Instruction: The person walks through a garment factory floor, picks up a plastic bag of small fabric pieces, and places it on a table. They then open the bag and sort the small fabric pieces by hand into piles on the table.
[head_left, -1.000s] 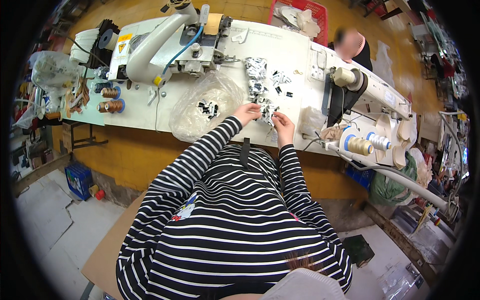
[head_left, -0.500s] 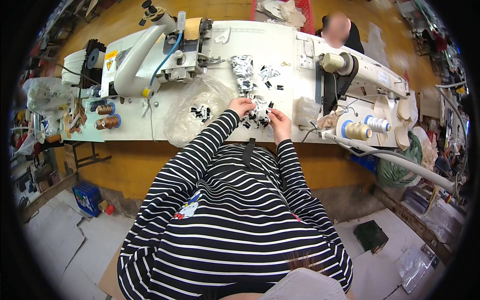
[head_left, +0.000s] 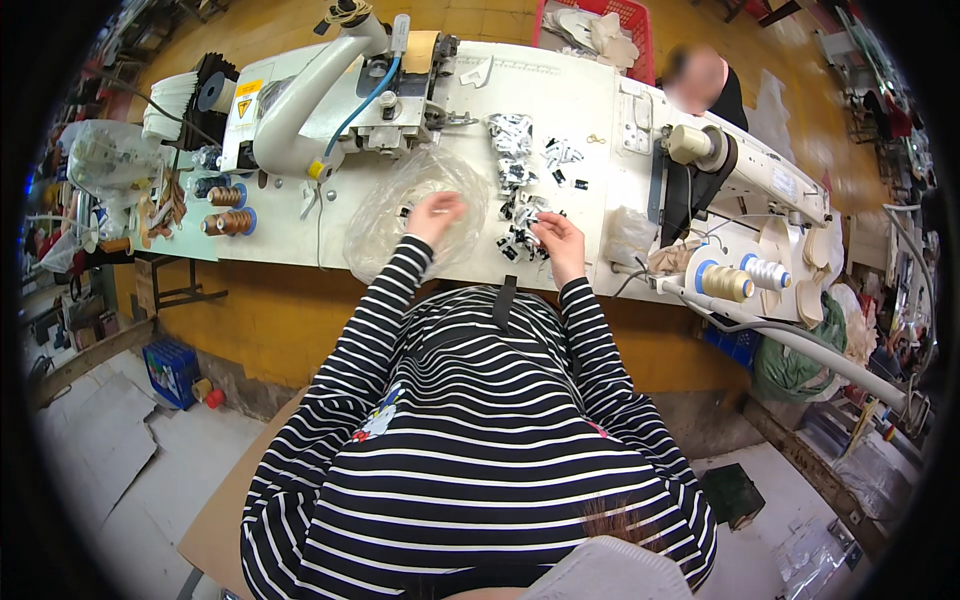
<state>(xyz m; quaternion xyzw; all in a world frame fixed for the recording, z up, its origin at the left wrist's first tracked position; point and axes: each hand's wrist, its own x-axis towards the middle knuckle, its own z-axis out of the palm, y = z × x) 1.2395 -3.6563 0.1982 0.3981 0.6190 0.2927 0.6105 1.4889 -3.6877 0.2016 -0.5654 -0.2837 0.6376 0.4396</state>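
On the white worktable point(head_left: 560, 100) lie several small black-and-white labels point(head_left: 523, 200) in loose heaps in front of me. My right hand point(head_left: 556, 238) pinches a few of these labels at the near edge of the heap. My left hand point(head_left: 432, 214) rests with fingers apart over a clear plastic bag point(head_left: 400, 205) that holds a few more labels. Both arms wear black-and-white striped sleeves.
A white sewing machine point(head_left: 320, 90) stands at the back left, another machine point(head_left: 740, 165) at the right with thread cones point(head_left: 728, 282). Brown thread spools point(head_left: 225, 208) sit at the left. A person point(head_left: 700, 80) sits across the table beside a red basket point(head_left: 600, 25).
My left hand has moved left from the label heap onto the plastic bag. My right hand stays at the heap.
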